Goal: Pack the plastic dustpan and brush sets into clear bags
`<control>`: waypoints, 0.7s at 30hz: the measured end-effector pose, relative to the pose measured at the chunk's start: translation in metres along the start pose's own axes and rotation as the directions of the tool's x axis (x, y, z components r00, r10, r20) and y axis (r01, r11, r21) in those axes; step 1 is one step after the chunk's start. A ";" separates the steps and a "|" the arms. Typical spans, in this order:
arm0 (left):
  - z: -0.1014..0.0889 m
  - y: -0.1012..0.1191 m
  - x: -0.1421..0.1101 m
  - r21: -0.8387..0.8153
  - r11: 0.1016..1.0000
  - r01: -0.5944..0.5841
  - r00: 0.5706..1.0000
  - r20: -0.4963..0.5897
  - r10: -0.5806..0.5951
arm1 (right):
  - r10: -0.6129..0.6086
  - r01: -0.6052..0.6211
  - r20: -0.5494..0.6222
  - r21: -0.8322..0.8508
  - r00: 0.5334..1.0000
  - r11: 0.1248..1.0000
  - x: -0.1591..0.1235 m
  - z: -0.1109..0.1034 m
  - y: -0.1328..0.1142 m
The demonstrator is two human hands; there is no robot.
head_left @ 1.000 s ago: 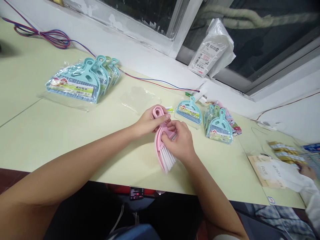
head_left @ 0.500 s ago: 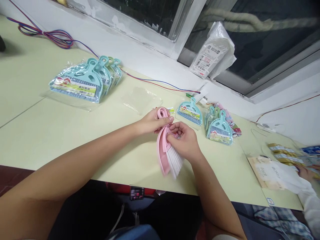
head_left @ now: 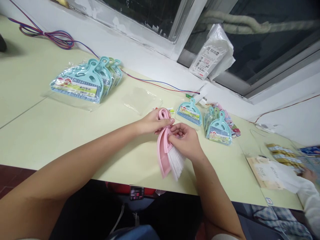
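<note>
A pink dustpan (head_left: 163, 156) and a pink hand brush (head_left: 175, 161) with white bristles are held together over the table, bristles pointing down. My left hand (head_left: 155, 121) is closed around their handles, its thumb lying across just below the looped ends. Lower down, my right hand (head_left: 186, 139) grips the brush's head between thumb and fingers. Part of the brush is hidden behind the right fingers. Just beyond my hands lies a printed label card (head_left: 171, 111), partly covered.
Wrapped blue dustpan sets (head_left: 80, 85) lean in a row at the left; another set (head_left: 189, 111) and more sets (head_left: 219, 130) stand at the right. A clear plastic bag (head_left: 141, 100) lies flat behind my hands. At far right, a person's sleeve (head_left: 308, 200) reaches over a paper bag (head_left: 265, 171).
The brush and dustpan have shifted very slightly, with both hands keeping their grip. At far right, the other person's hand has moved a little.
</note>
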State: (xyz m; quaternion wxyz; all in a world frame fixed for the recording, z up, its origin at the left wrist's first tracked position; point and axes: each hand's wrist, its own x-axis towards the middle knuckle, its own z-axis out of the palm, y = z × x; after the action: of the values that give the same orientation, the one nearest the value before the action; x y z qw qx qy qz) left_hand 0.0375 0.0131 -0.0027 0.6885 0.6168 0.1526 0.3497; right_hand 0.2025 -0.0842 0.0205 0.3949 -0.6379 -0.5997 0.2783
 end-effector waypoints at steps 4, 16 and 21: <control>0.005 -0.003 0.000 -0.004 0.996 -0.092 0.990 -0.107 0.091 | -0.040 0.039 -0.028 -0.042 0.999 0.998 -0.001 0.002 -0.001; 0.023 -0.002 -0.003 -0.270 0.958 -0.093 0.991 0.072 0.116 | -0.118 0.101 -0.090 -0.176 0.989 0.979 -0.011 0.002 -0.009; 0.018 -0.002 -0.007 -0.202 0.976 -0.078 0.985 0.135 0.106 | -0.161 0.130 -0.119 -0.231 0.980 0.964 -0.010 0.000 -0.008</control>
State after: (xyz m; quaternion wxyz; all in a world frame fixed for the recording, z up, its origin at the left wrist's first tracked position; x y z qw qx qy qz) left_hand 0.0450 -0.0050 -0.0028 0.7382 0.5761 0.0383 0.3489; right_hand 0.1973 -0.0946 0.0260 0.3806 -0.6499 -0.6438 0.1353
